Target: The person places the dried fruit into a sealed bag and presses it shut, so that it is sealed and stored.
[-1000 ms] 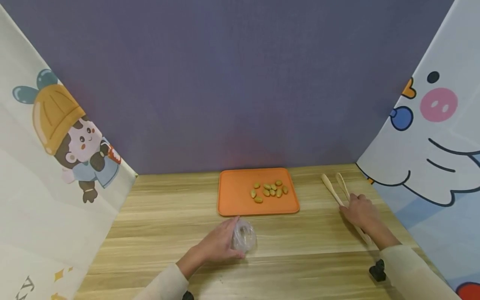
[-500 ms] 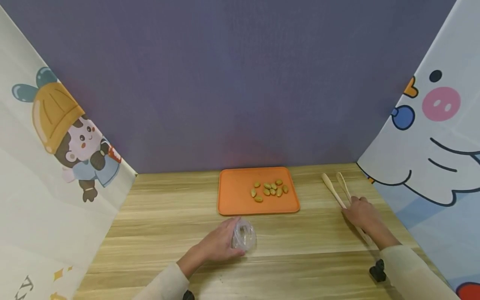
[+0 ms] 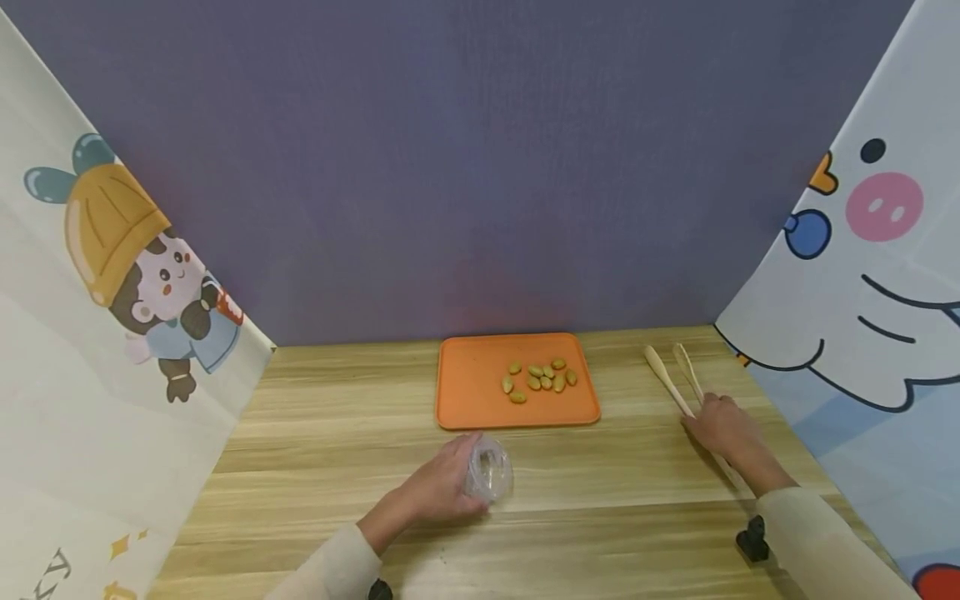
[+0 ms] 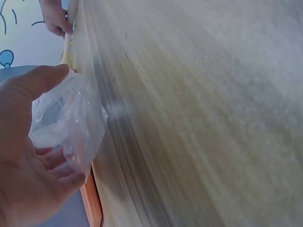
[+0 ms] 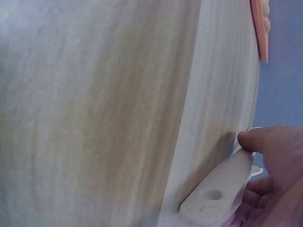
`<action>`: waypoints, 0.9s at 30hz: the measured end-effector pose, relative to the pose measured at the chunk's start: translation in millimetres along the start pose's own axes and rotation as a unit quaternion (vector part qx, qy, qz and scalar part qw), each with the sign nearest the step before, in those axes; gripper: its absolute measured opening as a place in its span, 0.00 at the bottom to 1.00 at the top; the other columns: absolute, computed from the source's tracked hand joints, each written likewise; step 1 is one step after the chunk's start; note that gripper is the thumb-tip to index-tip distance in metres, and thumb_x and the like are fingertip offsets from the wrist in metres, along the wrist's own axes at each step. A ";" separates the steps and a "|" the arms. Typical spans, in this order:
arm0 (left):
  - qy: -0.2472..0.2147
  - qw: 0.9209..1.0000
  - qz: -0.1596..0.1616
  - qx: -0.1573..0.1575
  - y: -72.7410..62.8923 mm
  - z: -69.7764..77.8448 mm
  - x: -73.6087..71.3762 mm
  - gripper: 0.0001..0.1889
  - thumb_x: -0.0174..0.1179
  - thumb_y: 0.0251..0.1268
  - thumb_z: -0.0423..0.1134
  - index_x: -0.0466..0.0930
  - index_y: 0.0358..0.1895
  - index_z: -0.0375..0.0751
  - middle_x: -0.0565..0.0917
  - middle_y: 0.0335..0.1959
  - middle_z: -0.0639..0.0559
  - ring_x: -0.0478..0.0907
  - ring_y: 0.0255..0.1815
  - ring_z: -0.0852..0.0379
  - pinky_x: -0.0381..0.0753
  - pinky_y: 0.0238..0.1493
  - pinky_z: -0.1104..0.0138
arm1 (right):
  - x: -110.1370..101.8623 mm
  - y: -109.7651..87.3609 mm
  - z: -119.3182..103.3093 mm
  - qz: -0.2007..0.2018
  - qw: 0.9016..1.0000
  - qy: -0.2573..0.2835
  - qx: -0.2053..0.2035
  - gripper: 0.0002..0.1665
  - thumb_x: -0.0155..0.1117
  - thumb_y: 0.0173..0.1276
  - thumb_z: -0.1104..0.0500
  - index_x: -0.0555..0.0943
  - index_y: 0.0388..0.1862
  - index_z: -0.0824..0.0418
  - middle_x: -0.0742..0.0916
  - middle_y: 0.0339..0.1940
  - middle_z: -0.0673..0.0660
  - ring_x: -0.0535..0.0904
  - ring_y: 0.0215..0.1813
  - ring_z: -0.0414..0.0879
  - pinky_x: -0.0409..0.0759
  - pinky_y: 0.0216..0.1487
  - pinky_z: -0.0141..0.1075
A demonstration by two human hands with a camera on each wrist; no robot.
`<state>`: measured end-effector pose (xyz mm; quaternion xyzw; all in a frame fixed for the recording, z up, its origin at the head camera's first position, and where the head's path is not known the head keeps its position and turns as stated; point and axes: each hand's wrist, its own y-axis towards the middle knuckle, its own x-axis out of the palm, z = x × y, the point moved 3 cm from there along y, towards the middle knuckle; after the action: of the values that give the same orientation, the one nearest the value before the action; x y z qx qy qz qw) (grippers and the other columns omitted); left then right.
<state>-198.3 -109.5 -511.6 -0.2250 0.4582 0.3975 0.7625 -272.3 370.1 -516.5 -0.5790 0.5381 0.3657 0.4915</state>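
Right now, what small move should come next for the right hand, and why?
Probably lift the tong-like utensil toward the orange tray: the right hand grips it, oval pieces lie on that tray, and the left hand holds a clear plastic item.

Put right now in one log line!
left hand: holds clear plastic | right hand: holds tongs | brown pieces: on orange tray

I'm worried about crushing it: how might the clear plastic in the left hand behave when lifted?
Its creases suggest the clear plastic would probably dent or fold under the left hand. Its thin-looking, see-through wall suggests little weight.
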 end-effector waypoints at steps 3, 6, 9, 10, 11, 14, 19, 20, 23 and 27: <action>-0.006 1.000 0.006 -0.004 -0.7 0.7 -0.2 0.57 0.76 0.50 0.50 0.52 0.78 0.30 0.67 0.74 0.33 0.67 0.74 0.39 0.74 0.70 0.46 | 0.6 1.4 1.0 0.004 1.000 0.002 -0.003 0.33 0.54 0.74 0.48 0.68 0.48 0.83 0.76 0.38 0.77 0.76 0.30 0.58 0.77 0.27 0.48; -0.011 1.000 0.016 -0.002 -0.4 1.0 -1.2 0.55 0.76 0.52 0.50 0.53 0.78 0.31 0.67 0.74 0.35 0.67 0.74 0.40 0.74 0.70 0.46 | 0.1 3.1 2.5 0.016 1.000 0.008 -0.004 0.31 0.50 0.74 0.50 0.67 0.45 0.84 0.74 0.38 0.79 0.75 0.30 0.60 0.77 0.28 0.50; -0.025 0.999 0.034 0.004 1.0 1.9 -4.8 0.54 0.76 0.52 0.50 0.54 0.77 0.32 0.69 0.73 0.37 0.69 0.72 0.42 0.75 0.69 0.47 | -1.5 4.6 3.3 0.033 0.999 0.015 -0.006 0.30 0.47 0.74 0.52 0.66 0.45 0.86 0.72 0.40 0.82 0.76 0.31 0.64 0.78 0.29 0.53; -0.033 0.999 0.039 0.005 1.7 2.2 -6.4 0.53 0.76 0.52 0.49 0.55 0.77 0.33 0.70 0.72 0.39 0.71 0.70 0.44 0.76 0.68 0.47 | -2.5 4.9 3.3 0.038 0.999 0.019 -0.005 0.31 0.47 0.74 0.53 0.66 0.46 0.87 0.71 0.41 0.84 0.76 0.32 0.65 0.78 0.30 0.55; -0.042 0.998 0.043 0.006 2.2 2.5 -7.9 0.52 0.76 0.52 0.49 0.56 0.77 0.34 0.71 0.70 0.40 0.72 0.69 0.45 0.77 0.67 0.48 | -3.3 5.3 3.2 0.041 0.999 0.020 -0.006 0.32 0.47 0.74 0.53 0.65 0.47 0.88 0.71 0.42 0.85 0.77 0.32 0.67 0.79 0.31 0.57; -0.078 0.996 0.050 0.001 3.5 3.3 -12.4 0.52 0.76 0.52 0.49 0.56 0.77 0.37 0.73 0.68 0.43 0.74 0.65 0.48 0.80 0.63 0.49 | -5.3 4.5 1.8 0.052 0.998 0.026 -0.018 0.36 0.47 0.75 0.52 0.63 0.55 0.91 0.70 0.47 0.88 0.78 0.37 0.73 0.79 0.36 0.62; -0.124 0.991 0.055 -0.011 4.2 3.8 -18.9 0.54 0.76 0.52 0.49 0.54 0.78 0.37 0.71 0.71 0.40 0.75 0.66 0.45 0.80 0.63 0.49 | -10.4 2.3 -4.9 0.097 0.993 0.036 -0.061 0.39 0.49 0.79 0.48 0.66 0.61 0.88 0.73 0.53 0.89 0.75 0.49 0.78 0.77 0.47 0.67; -0.128 0.990 0.056 -0.012 4.4 3.9 -20.0 0.54 0.76 0.52 0.49 0.53 0.79 0.36 0.70 0.72 0.40 0.74 0.67 0.44 0.79 0.64 0.48 | -11.8 2.1 -6.4 0.107 0.991 0.036 -0.071 0.40 0.50 0.80 0.47 0.67 0.61 0.88 0.74 0.53 0.88 0.75 0.51 0.79 0.76 0.48 0.68; -0.132 0.989 0.059 -0.017 4.9 3.7 -21.4 0.54 0.75 0.54 0.50 0.52 0.79 0.35 0.67 0.75 0.38 0.72 0.69 0.42 0.77 0.65 0.46 | -16.0 1.4 -11.8 0.133 0.986 0.028 -0.100 0.41 0.52 0.80 0.44 0.70 0.61 0.86 0.76 0.56 0.86 0.72 0.56 0.80 0.74 0.53 0.69; -0.140 0.988 0.066 -0.015 6.6 5.0 -21.6 0.54 0.73 0.55 0.53 0.51 0.80 0.36 0.65 0.76 0.38 0.71 0.71 0.42 0.75 0.67 0.45 | -21.8 2.1 -18.5 0.154 0.979 0.022 -0.133 0.41 0.57 0.78 0.43 0.71 0.64 0.81 0.77 0.56 0.85 0.76 0.54 0.77 0.76 0.50 0.67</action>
<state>-206.7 -110.7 -490.1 -0.1474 0.3546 0.4813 0.7880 -279.6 358.2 -491.5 -0.5573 0.5780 0.4923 0.3361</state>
